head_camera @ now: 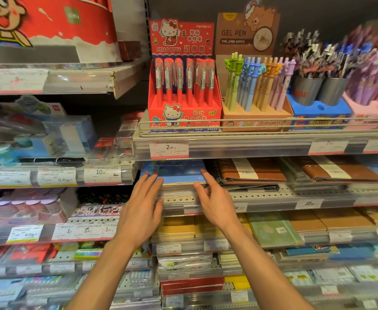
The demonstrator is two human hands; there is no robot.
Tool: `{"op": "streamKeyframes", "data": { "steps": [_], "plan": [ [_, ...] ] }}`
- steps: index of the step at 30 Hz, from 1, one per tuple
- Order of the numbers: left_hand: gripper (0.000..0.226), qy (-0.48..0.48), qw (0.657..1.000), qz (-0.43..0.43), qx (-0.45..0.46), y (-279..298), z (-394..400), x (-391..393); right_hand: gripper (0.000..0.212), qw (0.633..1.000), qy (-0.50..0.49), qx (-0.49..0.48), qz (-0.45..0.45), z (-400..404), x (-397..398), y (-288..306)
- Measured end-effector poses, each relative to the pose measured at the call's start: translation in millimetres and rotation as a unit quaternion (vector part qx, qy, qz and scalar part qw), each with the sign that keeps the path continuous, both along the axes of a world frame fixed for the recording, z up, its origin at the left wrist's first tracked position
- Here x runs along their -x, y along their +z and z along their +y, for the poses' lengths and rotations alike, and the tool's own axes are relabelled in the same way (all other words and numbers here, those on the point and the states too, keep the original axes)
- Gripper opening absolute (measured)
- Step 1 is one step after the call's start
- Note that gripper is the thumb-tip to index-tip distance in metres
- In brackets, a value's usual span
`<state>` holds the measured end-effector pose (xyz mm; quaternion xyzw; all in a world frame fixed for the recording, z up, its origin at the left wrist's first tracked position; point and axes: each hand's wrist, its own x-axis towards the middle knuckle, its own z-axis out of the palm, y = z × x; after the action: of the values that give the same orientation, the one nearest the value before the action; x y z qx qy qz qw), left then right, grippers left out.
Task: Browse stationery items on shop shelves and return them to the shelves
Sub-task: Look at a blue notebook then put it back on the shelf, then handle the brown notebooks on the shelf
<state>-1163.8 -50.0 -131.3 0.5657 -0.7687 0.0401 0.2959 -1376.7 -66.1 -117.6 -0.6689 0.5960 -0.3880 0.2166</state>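
A blue notebook (179,172) lies flat on top of a stack on the middle shelf (261,194), under the pen shelf. My left hand (142,209) is spread flat with its fingertips resting on the notebook's left front edge. My right hand (214,200) is also spread, its index fingertip touching the notebook's right front corner. Neither hand grips anything. Both forearms reach up from the bottom of the view.
Above stand a red Hello Kitty pen box (183,95), a brown gel pen box (255,90) and grey pen cups (320,90) behind a wire rail (250,125). Brown leather notebooks (253,173) lie right of the blue one. Packed shelves fill the left and below.
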Motion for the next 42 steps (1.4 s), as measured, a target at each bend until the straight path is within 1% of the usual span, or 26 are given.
{"op": "streamKeyframes", "data": {
  "steps": [3,9,13,16,19,23,26,30,31,33,34,36,37,40,42],
  "plan": [
    [0.054,-0.005,1.000,-0.012,0.006,-1.5,-0.7,1.4,0.051,1.000,-0.008,-0.001,-0.002,0.3,-1.7,0.2],
    [0.063,-0.016,1.000,-0.012,-0.016,-0.3,-3.7,-0.4,0.053,1.000,-0.028,-0.010,-0.007,0.3,-9.8,1.5],
    [0.057,-0.048,0.998,0.035,-0.014,-1.4,-2.3,-9.2,0.059,0.999,-0.041,0.009,-0.017,10.2,-18.5,-3.3],
    [0.050,-0.078,0.994,0.072,0.003,-1.2,-0.8,-14.5,0.062,0.997,-0.047,0.023,-0.053,22.2,-25.1,-10.1],
    [0.045,-0.091,0.992,0.089,0.022,-1.8,2.6,-14.6,0.062,0.995,-0.070,0.024,-0.072,38.1,-26.2,-14.2],
    [0.045,-0.091,0.990,0.102,0.024,-5.1,10.0,-8.4,0.051,0.991,-0.086,0.022,-0.101,58.4,-9.4,-27.0],
    [0.037,-0.078,0.987,0.132,0.051,-6.0,15.5,5.1,0.040,0.990,-0.089,0.000,-0.107,61.6,17.7,-46.2],
    [0.027,-0.032,0.976,0.208,0.061,-9.4,31.9,52.5,0.027,0.989,-0.097,-0.024,-0.112,59.3,75.3,-66.6],
    [0.021,-0.019,0.971,0.235,0.045,-10.3,37.4,70.3,0.024,0.988,-0.104,-0.031,-0.113,58.9,94.2,-70.8],
    [0.014,-0.001,0.955,0.295,-0.023,-13.1,46.1,109.8,0.019,0.985,-0.131,-0.048,-0.105,55.7,134.4,-79.7],
    [0.013,-0.003,0.940,0.334,-0.073,-19.0,47.4,129.9,0.017,0.982,-0.146,-0.058,-0.102,53.1,154.3,-84.4],
    [0.014,-0.019,0.896,0.406,-0.176,-33.9,46.4,167.3,0.014,0.976,-0.177,-0.084,-0.094,47.1,191.1,-94.4],
    [0.015,-0.027,0.879,0.423,-0.217,-43.8,44.5,183.6,0.015,0.971,-0.196,-0.100,-0.092,43.3,207.4,-100.7],
    [0.013,-0.023,0.837,0.431,-0.336,-73.9,39.0,221.9,0.017,0.953,-0.243,-0.151,-0.095,33.7,245.7,-118.5],
    [0.017,-0.025,0.801,0.446,-0.398,-84.0,35.9,241.1,0.013,0.943,-0.260,-0.178,-0.108,30.2,261.7,-125.8]
  ]
}}
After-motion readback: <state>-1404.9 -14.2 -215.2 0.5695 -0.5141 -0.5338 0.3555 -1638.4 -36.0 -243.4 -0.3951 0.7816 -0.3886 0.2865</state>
